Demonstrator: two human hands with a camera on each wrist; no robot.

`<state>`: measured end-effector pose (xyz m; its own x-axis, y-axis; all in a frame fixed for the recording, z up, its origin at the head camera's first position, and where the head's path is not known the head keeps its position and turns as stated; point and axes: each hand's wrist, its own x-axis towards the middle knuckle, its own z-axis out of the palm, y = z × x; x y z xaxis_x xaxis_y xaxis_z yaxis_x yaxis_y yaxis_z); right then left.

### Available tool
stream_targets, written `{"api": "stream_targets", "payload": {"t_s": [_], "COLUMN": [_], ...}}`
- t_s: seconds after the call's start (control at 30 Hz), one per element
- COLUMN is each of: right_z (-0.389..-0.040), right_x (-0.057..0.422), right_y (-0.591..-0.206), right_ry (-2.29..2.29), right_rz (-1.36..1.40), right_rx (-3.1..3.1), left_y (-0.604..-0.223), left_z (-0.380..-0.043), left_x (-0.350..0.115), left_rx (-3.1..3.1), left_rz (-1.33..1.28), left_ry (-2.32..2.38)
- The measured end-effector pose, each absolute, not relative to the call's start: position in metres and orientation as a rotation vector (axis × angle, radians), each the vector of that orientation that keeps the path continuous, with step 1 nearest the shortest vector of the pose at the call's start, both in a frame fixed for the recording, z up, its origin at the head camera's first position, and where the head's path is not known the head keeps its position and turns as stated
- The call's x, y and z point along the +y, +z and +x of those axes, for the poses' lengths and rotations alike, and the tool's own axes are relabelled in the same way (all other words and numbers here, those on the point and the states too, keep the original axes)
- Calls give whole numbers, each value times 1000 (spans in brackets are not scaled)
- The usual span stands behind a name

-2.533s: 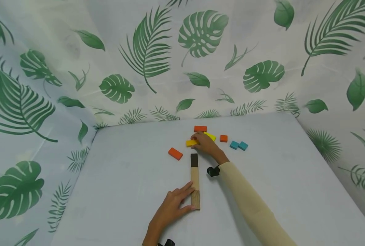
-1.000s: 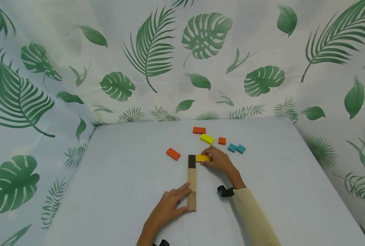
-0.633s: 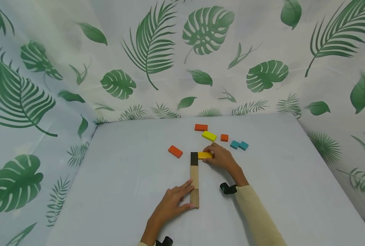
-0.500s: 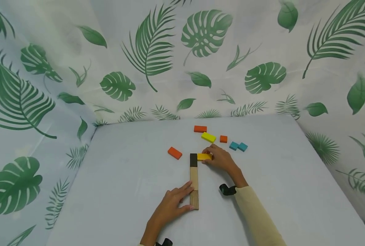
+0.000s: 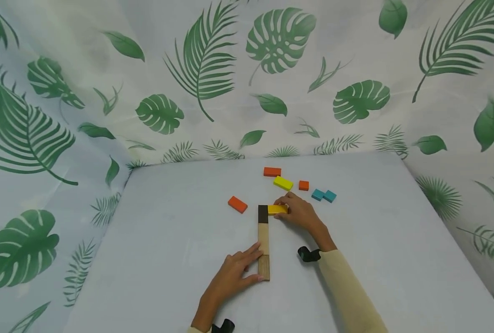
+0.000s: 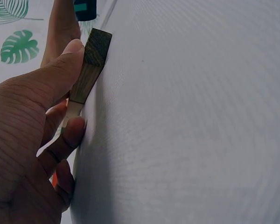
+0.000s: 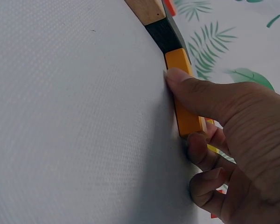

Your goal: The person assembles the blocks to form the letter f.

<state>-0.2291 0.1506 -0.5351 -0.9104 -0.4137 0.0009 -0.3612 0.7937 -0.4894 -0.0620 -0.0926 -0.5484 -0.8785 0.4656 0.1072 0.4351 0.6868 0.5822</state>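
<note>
In the head view a column of wooden blocks lies on the white table: a black block (image 5: 263, 214) at the far end, a pale block (image 5: 263, 239) in the middle, a brown block (image 5: 263, 268) nearest me. My left hand (image 5: 233, 276) touches the column's left side, fingertips by the pale block and thumb at the brown one's near end. A yellow-orange block (image 5: 275, 209) extends rightward from the black block, end against its side. My right hand (image 5: 300, 213) pinches this block between thumb and fingers; the right wrist view shows the thumb on its long side (image 7: 184, 107).
Beyond the hands lie a red-orange block (image 5: 272, 172), a bright yellow block (image 5: 283, 183), a small orange block (image 5: 303, 185) and two blue blocks (image 5: 318, 194). Another red-orange block (image 5: 237, 204) is left of the column. A leaf-printed curtain (image 5: 213, 69) borders the table (image 5: 155, 249).
My right hand has drawn the yellow-orange block nearer and rightward from among the far blocks, setting it against the black block. Over the last half second both hands hold nearly still.
</note>
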Motion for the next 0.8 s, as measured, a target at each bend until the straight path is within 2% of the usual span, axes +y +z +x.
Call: {"api": "stream_targets", "payload": {"t_s": [0.8], "right_z": [-227], "right_x": [156], "right_y": [-538], "right_ry": [-853], "right_rz": [-650], "right_rx": [2844], "left_y": [-547], "left_z": [-61], "left_x": [-94], "left_rx": [2840], "left_rz": [768], "left_ry": [959]}}
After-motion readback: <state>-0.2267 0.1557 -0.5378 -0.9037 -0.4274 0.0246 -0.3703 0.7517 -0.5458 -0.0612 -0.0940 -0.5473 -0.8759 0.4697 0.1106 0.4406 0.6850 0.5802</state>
